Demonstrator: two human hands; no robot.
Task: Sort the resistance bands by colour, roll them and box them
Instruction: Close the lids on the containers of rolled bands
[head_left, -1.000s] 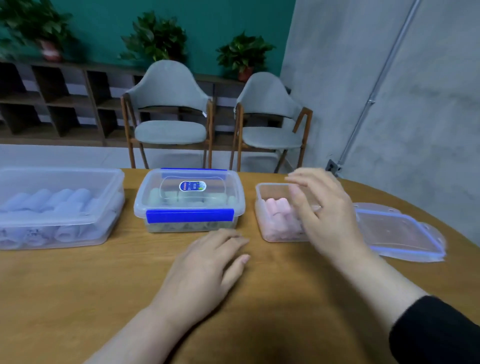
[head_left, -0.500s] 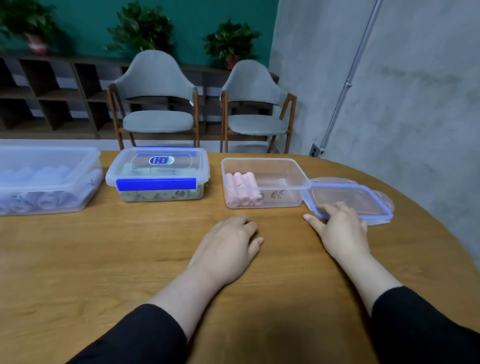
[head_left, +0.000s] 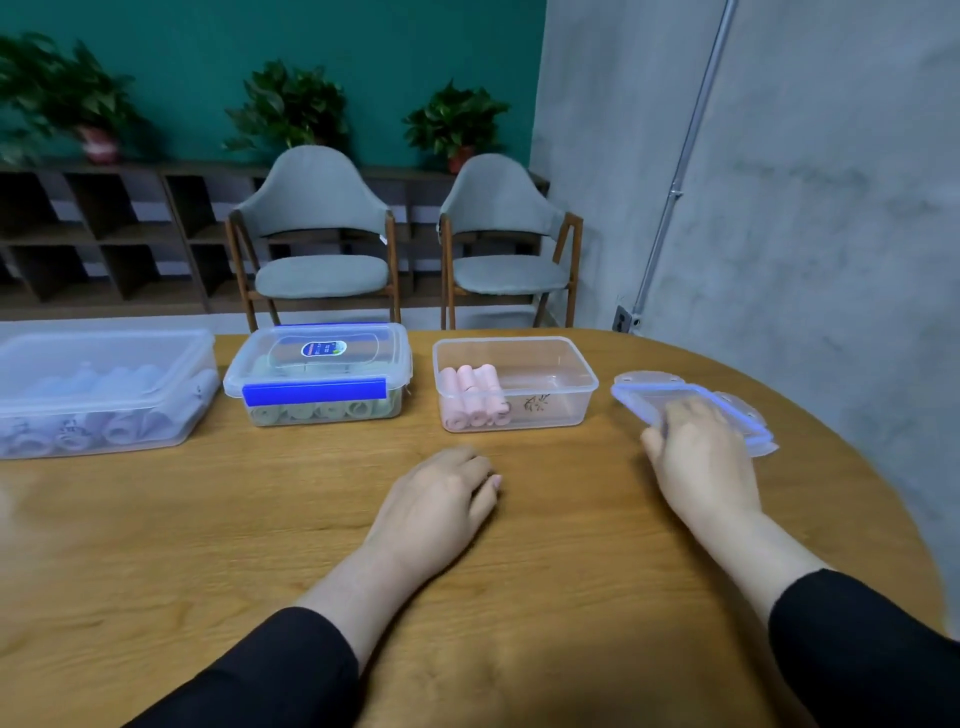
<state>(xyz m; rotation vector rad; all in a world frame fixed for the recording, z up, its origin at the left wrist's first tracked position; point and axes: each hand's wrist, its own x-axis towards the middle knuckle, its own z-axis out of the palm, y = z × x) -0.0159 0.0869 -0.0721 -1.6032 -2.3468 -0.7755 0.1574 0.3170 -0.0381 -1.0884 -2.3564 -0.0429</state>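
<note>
Three clear boxes stand in a row on the wooden table (head_left: 208, 519). The left box (head_left: 171, 415) holds rolled blue bands and has a lid on. The middle box (head_left: 317, 374), with its blue-clipped lid on, holds rolled green bands. The right box (head_left: 571, 387) is open, and rolled pink bands (head_left: 475, 397) lie in its left end. Its lid (head_left: 649, 397) lies on the table to the right. My right hand (head_left: 701, 457) grips the near edge of that lid, fingers on top and thumb at its side. My left hand (head_left: 436, 506) rests palm down on the table in front of the open box.
Two grey chairs (head_left: 322, 239) stand behind the table, with low shelves and potted plants (head_left: 291, 109) against a green wall. A grey wall runs along the right. The round table edge curves close past the lid.
My right hand left the open box, crossed to the lid on the right and took hold of its near edge. My left hand stayed on the table.
</note>
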